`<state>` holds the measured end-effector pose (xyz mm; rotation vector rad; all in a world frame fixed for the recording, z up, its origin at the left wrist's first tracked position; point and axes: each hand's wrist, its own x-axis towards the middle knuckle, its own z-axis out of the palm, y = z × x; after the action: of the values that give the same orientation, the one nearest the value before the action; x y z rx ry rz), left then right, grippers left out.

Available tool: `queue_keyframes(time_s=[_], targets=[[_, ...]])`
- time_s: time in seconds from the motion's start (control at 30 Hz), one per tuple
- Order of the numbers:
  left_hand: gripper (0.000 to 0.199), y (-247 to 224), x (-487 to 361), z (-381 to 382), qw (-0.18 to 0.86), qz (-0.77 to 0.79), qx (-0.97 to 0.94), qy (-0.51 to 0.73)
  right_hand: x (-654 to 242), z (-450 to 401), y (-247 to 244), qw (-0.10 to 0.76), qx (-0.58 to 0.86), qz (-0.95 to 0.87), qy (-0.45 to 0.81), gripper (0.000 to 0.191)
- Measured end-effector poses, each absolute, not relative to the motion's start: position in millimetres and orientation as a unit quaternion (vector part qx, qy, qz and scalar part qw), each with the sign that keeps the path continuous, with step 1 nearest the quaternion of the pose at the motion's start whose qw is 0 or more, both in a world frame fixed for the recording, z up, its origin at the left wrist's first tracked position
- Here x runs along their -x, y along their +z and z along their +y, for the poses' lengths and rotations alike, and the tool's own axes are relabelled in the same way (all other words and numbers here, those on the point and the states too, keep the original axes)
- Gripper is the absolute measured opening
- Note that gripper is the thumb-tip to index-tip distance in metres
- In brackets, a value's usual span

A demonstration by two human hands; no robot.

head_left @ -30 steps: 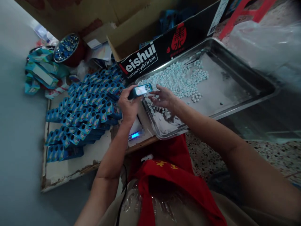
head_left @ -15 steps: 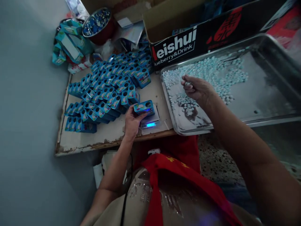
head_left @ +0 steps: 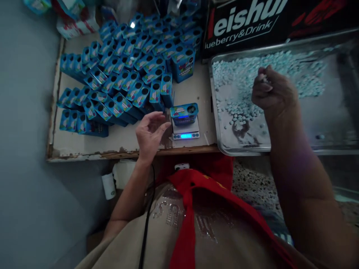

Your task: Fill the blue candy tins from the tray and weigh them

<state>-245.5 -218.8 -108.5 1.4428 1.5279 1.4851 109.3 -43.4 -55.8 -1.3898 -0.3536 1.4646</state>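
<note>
Spotting pale pieces [head_left: 246,111] strewn across the metal tray [head_left: 336,108] at two o'clock from the scale [head_left: 185,129], and more in the round hole of the blue box [head_left: 184,116] sitting upright on that scale. Curling the right hand [head_left: 276,91] into a near-fist over the tray, with a few pale pieces showing between its fingers; holding the left hand [head_left: 151,130] half open and bare at nine o'clock, just beside the box (near enough to leave contact uncertain). Finding other blue boxes [head_left: 123,80] crowded between ten and eleven on a tabletop [head_left: 123,141] with a chipped edge, plus a grey wall [head_left: 25,112] beyond nine, a white roll [head_left: 109,186] at eight, a red apron [head_left: 189,228] at six and speckled floor [head_left: 249,183] between four and five. Reading "eishui" and "lueberry&Drink" on the black carton [head_left: 252,22] at one, and "CARAMELO" on a nearby box, but failing to make out the digits on the blue-lit display [head_left: 186,136]
</note>
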Motion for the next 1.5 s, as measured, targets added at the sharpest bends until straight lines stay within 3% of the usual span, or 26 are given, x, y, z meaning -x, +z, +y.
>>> queue_keyframes(time_s=[0.17, 0.57, 0.87, 1.17, 1.27, 1.4, 1.5], targets=[[0.043, -87, 251, -227, 0.179, 0.599, -0.568, 0.535, -99, -45, -58, 0.471, 0.607, -0.155, 0.621, 0.064], [0.035, -71, 250, -232, 0.113, 0.599, -0.595, 0.524, -131, -24, -92, 0.441, 0.553, -0.251, 0.661, 0.060], [0.039, -80, 247, -231, 0.151, 0.608, -0.586, 0.514, -105, -44, -69, 0.468, 0.565, -0.211, 0.646, 0.065], [0.069, -120, 232, -215, 0.271, 0.586, -0.546, 0.534, -99, -46, -73, 0.459, 0.552, -0.237, 0.655, 0.056], [0.078, -130, 222, -205, 0.311, 0.571, -0.534, 0.541, -90, -55, -69, 0.465, 0.545, -0.303, 0.629, 0.045], [0.061, -128, 207, -190, 0.320, 0.568, -0.563, 0.508, -84, -64, -69, 0.501, 0.529, -0.464, 0.503, 0.031], [0.040, -105, 195, -173, 0.246, 0.536, -0.658, 0.468, -81, -62, -71, 0.507, 0.535, -0.451, 0.503, 0.021]])
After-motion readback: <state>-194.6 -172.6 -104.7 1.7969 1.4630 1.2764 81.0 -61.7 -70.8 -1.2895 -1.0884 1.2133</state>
